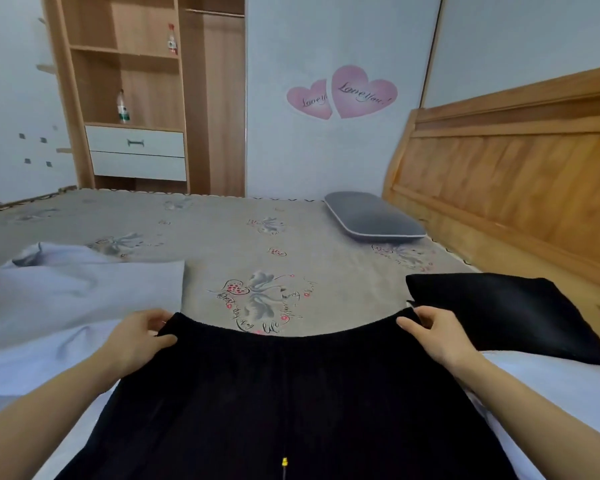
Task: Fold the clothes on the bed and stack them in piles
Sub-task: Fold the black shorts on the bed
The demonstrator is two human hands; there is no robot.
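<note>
Clothes partly done: bed (222,237) carries one folded black piece (506,313) at right, pale blue garments (77,296) unfolded at left. Black garment (284,403) lies spread in front, unfolded, left hand (139,337) and right hand (437,334) each pinching its far edge corners.

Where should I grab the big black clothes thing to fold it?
Grab the black garment at the two far corners of its gathered top edge, one from each side, as the left hand and right hand pinch it now. That edge is straight and spread wide, so a grip at both ends likely keeps the cloth flat.
</note>
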